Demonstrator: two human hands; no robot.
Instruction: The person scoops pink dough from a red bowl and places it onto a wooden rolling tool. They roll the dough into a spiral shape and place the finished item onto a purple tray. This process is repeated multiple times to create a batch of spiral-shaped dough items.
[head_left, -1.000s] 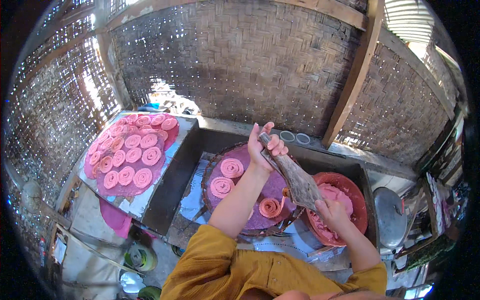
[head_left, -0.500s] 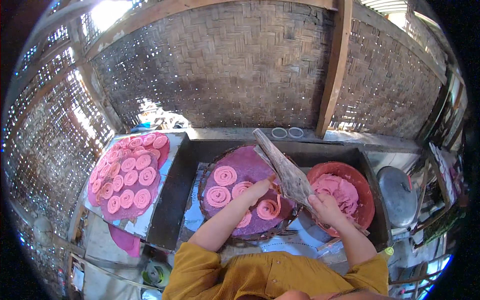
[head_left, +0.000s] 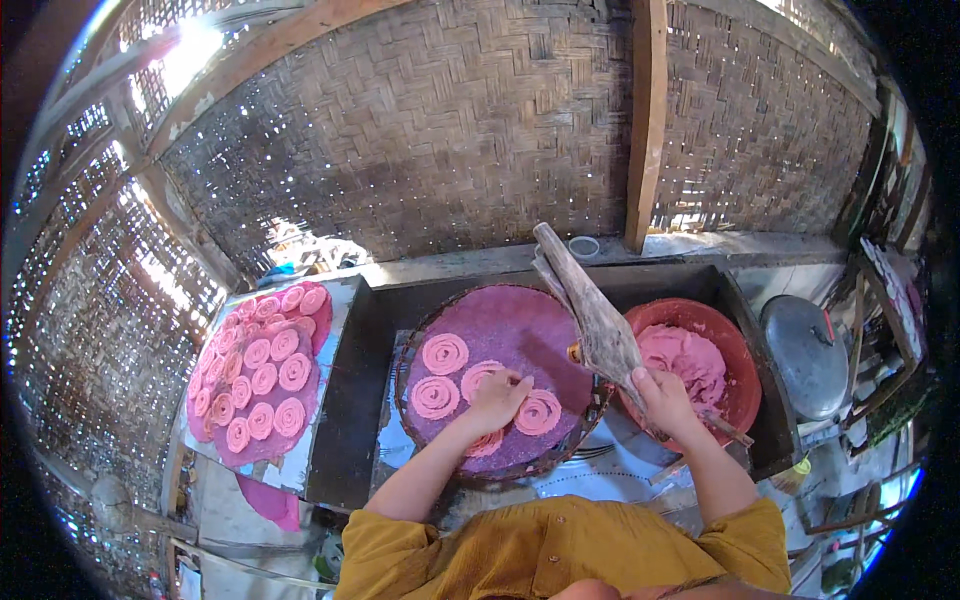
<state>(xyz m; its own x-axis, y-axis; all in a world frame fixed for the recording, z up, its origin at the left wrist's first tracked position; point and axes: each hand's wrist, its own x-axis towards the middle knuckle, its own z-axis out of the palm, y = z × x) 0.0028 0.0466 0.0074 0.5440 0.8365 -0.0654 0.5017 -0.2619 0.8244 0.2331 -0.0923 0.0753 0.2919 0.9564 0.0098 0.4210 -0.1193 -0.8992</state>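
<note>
A weathered wooden hand press (head_left: 608,335), two long pieces joined at an angle, slants over the tray's right side. My right hand (head_left: 663,400) is wrapped round its lower part. A bit of orange-pink dough (head_left: 575,352) shows at the press's left side. My left hand (head_left: 500,402) is low over the round tray (head_left: 520,315), fingertips pinched at the upper left edge of a pink dough spiral (head_left: 538,412); whatever is between them is hidden. Other spirals (head_left: 445,354) lie left of it on the tray's purple cloth, one partly under my left hand and one beside my forearm.
A red basin (head_left: 740,370) with pink dough (head_left: 690,362) stands at the right, beside a grey lidded pot (head_left: 805,355). On the left, a board (head_left: 345,300) bears many spirals on purple cloth. A dark trough (head_left: 340,400) surrounds tray and basin. Woven wall (head_left: 400,150) behind.
My left hand has moved from the press down to the spiral. The strand that hung from the press is no longer there. The press has swung slightly right and more upright, still in my right hand.
</note>
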